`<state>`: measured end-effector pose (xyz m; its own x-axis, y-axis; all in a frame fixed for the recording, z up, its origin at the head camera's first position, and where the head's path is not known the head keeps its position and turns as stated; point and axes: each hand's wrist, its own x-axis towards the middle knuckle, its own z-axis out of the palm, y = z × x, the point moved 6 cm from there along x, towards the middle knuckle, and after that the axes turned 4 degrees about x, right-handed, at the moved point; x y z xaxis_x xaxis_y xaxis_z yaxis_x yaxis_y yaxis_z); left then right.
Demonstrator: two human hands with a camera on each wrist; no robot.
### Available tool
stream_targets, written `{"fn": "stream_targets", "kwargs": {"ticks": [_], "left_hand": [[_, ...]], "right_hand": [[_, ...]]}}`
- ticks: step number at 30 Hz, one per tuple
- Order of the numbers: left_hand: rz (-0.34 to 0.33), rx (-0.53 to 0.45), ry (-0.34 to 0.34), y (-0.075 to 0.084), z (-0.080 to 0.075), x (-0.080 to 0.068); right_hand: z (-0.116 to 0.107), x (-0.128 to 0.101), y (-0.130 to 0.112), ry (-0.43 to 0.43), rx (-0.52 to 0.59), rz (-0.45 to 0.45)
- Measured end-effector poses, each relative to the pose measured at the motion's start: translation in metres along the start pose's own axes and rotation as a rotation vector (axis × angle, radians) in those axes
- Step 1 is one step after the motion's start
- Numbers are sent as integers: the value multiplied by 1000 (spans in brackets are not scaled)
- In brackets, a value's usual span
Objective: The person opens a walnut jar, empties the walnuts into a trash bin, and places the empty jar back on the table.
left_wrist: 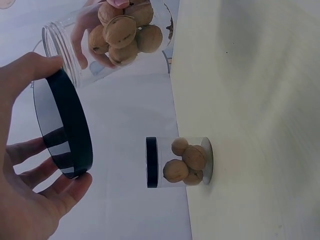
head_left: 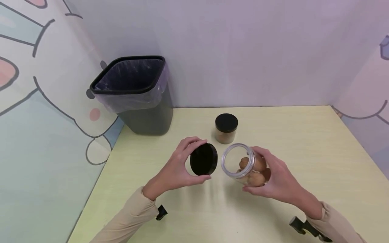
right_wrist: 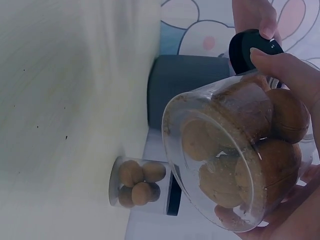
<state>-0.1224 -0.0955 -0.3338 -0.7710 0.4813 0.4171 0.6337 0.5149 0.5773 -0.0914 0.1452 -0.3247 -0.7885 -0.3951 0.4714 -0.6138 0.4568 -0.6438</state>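
The step in hand appears to be managing an uncovered jar, its lid off and both parts raised over the desk [head_left: 319, 141]. The left hand [head_left: 174, 170] pinches the black lid [head_left: 203, 159] by its rim, thumb opposite fingers. The right hand [head_left: 281, 180] has its grip wrapped round the clear plastic jar [head_left: 250, 168], which tilts with its threaded mouth towards the lid, near but apart; walnuts [head_left: 256, 179] lie inside. A second jar [head_left: 226, 130], lidded, stands upright on the desk just beyond.

Whether the lid is coming off or going on cannot be told. Either way, the next move probably calls for a steady jar, tipped no further lest walnuts roll out; refitting would need lid and mouth squarely aligned.
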Motion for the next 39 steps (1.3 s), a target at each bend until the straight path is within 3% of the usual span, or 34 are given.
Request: {"fn": "stream_targets", "kwargs": {"ticks": [20, 29, 39], "left_hand": [[-67, 36, -19, -18, 1, -7], [-91, 51, -13, -29, 2, -11], [-107, 72, -21, -44, 8, -14]], "right_hand": [[-7, 2, -3, 7, -16, 20], [-9, 5, -7, 19, -42, -13], [0, -5, 29, 8, -58, 12]]}}
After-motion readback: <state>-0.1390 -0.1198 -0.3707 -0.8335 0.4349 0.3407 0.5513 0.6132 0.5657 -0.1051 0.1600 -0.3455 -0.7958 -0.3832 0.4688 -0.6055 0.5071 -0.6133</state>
